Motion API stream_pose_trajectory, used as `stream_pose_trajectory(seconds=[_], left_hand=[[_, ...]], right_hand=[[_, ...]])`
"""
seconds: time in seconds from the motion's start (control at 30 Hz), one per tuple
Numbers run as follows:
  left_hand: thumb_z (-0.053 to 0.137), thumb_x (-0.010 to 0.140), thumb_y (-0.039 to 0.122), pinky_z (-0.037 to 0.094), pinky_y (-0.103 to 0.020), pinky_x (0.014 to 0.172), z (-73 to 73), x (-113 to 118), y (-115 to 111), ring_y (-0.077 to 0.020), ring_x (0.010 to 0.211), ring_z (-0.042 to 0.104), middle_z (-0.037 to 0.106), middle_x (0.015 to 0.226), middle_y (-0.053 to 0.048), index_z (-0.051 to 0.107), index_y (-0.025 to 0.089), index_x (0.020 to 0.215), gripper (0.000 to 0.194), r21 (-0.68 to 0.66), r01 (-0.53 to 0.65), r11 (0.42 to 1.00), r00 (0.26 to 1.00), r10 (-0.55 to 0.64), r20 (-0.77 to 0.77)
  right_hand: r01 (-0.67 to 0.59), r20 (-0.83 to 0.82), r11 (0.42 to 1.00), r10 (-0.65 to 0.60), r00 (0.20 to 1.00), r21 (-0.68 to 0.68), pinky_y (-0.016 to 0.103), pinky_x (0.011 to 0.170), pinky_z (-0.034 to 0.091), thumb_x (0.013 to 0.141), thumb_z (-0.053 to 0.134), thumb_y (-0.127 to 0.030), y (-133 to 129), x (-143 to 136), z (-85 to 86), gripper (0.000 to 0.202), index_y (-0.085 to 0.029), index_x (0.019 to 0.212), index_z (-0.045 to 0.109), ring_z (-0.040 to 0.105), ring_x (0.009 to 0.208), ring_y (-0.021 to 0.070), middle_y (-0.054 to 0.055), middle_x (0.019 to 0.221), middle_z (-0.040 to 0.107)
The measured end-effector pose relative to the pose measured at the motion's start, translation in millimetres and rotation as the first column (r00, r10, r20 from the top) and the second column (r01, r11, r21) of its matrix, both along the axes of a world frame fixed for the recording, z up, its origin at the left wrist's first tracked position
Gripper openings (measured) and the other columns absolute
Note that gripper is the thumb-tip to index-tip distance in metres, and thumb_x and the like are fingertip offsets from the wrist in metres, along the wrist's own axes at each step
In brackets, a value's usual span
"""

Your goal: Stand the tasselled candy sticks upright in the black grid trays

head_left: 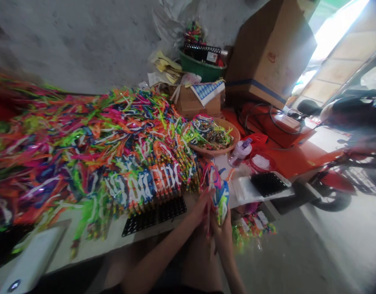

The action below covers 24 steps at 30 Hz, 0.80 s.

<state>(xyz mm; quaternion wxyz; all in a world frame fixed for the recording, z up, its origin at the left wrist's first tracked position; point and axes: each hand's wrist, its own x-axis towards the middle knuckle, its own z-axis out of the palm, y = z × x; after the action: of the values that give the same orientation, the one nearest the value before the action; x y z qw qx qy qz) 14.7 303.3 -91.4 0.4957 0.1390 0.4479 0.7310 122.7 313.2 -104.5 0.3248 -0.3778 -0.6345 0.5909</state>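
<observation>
Over the table's front edge, my right hand (224, 230) is closed round the lower part of a bundle of colourful plastic pieces (221, 200), blue, lime and white. My left hand (203, 204) is closed at the bundle's left side, by its pink pieces; the fingers there are blurred and partly hidden. To the left, a large heap of similar bright pieces (92, 126) covers the table. Along its front, several blue and orange ones with white bands lie in a row (145, 183), their thin striped ends towards me. A black perforated tray (155, 216) lies partly under them.
An orange basket (237, 136) holds more small parts. Right of it stand a lidded cup (240, 153) and a red dish (263, 163). Another black tray (267, 183) lies on plastic film. A white box (34, 261) is at front left; filled bags (254, 226) hang low right. Cartons (267, 53) stand behind.
</observation>
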Motion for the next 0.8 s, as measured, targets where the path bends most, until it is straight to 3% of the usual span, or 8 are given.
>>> stream_pose_trajectory(seconds=[0.1,0.23,0.37,0.57,0.8], left_hand=[[0.066,0.072,0.045,0.053,-0.031,0.074,-2.3,-1.9,-53.5,-0.0220,0.084,0.067,0.069,0.101,-0.009,0.054,0.021,0.121,0.056,-0.001,-0.021,1.000,0.993,0.021,0.112],[0.071,0.069,0.041,0.051,-0.031,0.079,-15.1,1.9,-124.1,-0.0219,0.087,0.066,0.070,0.100,-0.005,0.060,0.024,0.113,0.048,-0.032,-0.210,0.977,0.966,0.213,0.149],[0.071,0.069,0.041,0.052,-0.029,0.073,-24.3,9.5,-173.9,-0.0212,0.083,0.067,0.072,0.091,-0.001,0.066,0.027,0.101,0.035,-0.120,-0.305,0.945,0.934,0.321,0.159],[0.074,0.063,0.037,0.050,-0.023,0.067,-36.6,11.1,-196.9,-0.0167,0.071,0.065,0.071,0.078,0.000,0.065,0.021,0.092,0.035,-0.138,-0.397,0.908,0.892,0.416,0.175],[0.072,0.064,0.033,0.050,-0.026,0.071,-47.1,14.2,-196.5,-0.0189,0.075,0.066,0.070,0.079,-0.001,0.064,0.020,0.094,0.034,-0.102,-0.338,0.936,0.906,0.352,0.234]], right_hand=[[-0.054,-0.003,0.997,0.054,0.999,-0.053,0.036,0.095,0.044,0.079,0.059,-0.041,-47.0,6.0,-8.5,0.071,-0.022,0.141,0.031,0.052,0.118,0.0264,0.010,0.127,0.056],[-0.188,-0.029,0.979,0.186,0.982,-0.079,0.037,0.095,0.045,0.080,0.059,-0.040,-109.0,10.0,-27.5,0.066,-0.020,0.138,0.035,0.050,0.121,0.0277,0.011,0.129,0.055],[-0.299,-0.035,0.941,0.297,0.954,-0.159,0.038,0.096,0.045,0.085,0.053,-0.042,-155.2,12.7,-40.8,0.066,-0.020,0.141,0.026,0.050,0.121,0.0255,0.012,0.132,0.052],[-0.363,-0.013,0.920,0.365,0.931,-0.150,0.038,0.100,0.041,0.084,0.055,-0.042,-172.4,14.4,-46.9,0.070,-0.018,0.142,0.024,0.048,0.123,0.0249,0.014,0.134,0.050],[-0.347,-0.022,0.922,0.348,0.937,-0.170,0.038,0.103,0.037,0.082,0.056,-0.043,-174.5,22.9,-53.3,0.069,-0.019,0.140,0.027,0.047,0.123,0.0236,0.012,0.135,0.048]])
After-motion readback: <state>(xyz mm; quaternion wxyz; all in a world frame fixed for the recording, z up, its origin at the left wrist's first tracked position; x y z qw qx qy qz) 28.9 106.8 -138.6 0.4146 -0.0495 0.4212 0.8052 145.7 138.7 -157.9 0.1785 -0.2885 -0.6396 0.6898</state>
